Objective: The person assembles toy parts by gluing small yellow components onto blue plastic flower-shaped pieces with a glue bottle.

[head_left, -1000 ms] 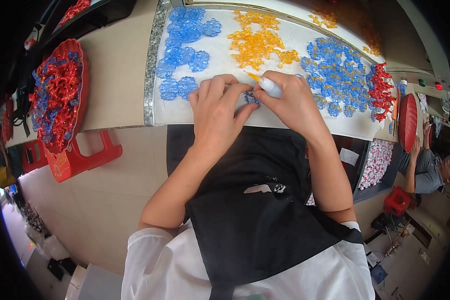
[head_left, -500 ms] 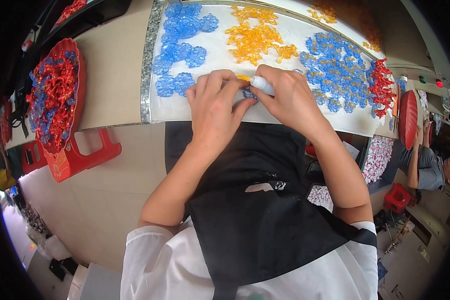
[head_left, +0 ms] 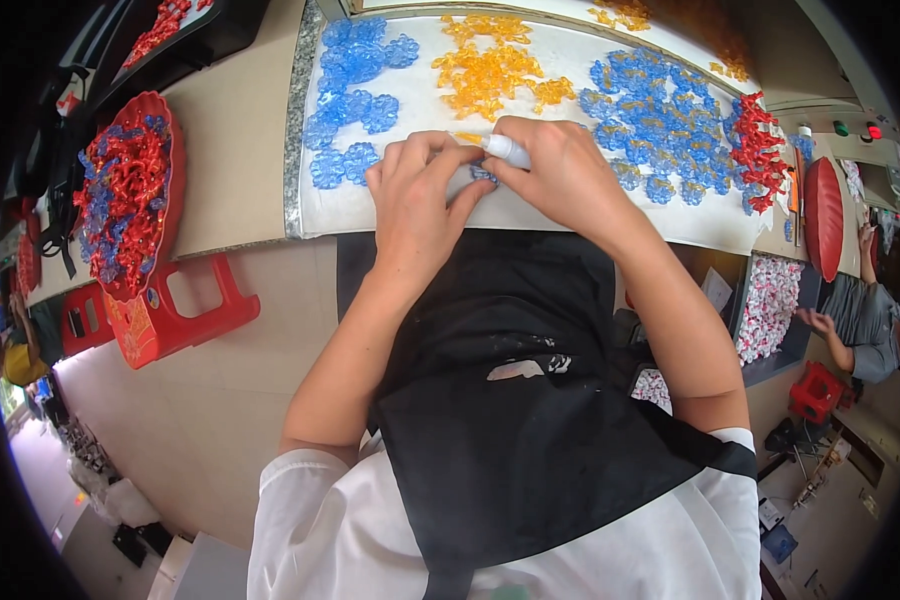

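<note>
Blue, orange and red plastic bits everywhere, honestly. Small white tube (head_left: pixel 507 150) with an orange tip pinched in the right hand (head_left: pixel 560 175), fingers curled shut around it, tip pointing left. Left hand (head_left: pixel 415 205) right next to it, thumb and fingertips closed on a tiny blue translucent piece (head_left: pixel 483 175) held between both hands, just above the near edge of the white sheet (head_left: pixel 390 205). Can't make out the exact shape of that piece, too small and half hidden.

Spread over the sheet: blue flower-like pieces (head_left: pixel 355 70) in clusters on the left, an orange pile (head_left: pixel 490 65) in the middle behind the hands, a bigger blue pile (head_left: pixel 660 115) to the right, and a red clump (head_left: pixel 755 140) at the far right end. No readable labels worth mentioning.

Off to the left, a red scalloped tray (head_left: pixel 165 120) heaped with red and blue pieces, sitting on a beige tabletop (head_left: pixel 235 130). Red plastic stool (head_left: pixel 185 305) just below it on the pale floor (head_left: pixel 220 420). Another red tray (head_left: pixel 825 215) on the right, standing edge-on past the sheet.

Black apron (head_left: pixel 510 400) over the lap, white sleeves at the bottom. Over on the right, a bin of pink-and-white small items (head_left: pixel 765 305) and another person's hand (head_left: pixel 815 322) reaching beside it, grey sleeve.
</note>
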A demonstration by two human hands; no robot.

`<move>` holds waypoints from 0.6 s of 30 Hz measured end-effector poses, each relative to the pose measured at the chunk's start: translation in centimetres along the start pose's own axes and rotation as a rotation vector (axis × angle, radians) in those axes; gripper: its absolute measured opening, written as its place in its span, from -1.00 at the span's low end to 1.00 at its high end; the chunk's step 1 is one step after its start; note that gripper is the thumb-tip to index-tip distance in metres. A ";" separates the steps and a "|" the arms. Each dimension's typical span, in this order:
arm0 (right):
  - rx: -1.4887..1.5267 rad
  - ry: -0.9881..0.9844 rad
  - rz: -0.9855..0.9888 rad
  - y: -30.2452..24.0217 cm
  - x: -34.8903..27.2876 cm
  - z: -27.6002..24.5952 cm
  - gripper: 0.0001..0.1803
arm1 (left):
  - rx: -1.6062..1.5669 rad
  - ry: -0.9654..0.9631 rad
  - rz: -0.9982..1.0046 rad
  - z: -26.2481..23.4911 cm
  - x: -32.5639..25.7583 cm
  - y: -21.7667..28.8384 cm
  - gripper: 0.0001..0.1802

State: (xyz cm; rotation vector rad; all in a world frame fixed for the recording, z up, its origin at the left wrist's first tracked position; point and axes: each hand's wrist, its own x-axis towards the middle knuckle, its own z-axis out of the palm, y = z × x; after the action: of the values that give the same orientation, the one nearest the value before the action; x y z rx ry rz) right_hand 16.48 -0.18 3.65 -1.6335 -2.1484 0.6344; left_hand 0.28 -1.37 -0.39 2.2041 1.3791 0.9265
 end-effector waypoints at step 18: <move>-0.027 0.015 0.035 -0.6 0.3 -0.1 -0.83 | -0.004 -0.010 0.001 -0.1 0.2 0.1 -0.66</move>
State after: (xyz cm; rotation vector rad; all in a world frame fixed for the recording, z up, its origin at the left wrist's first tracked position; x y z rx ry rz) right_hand 16.01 0.01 4.10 -1.6881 -2.1311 0.6036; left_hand 0.31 -1.21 -0.17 2.2039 1.3708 0.9165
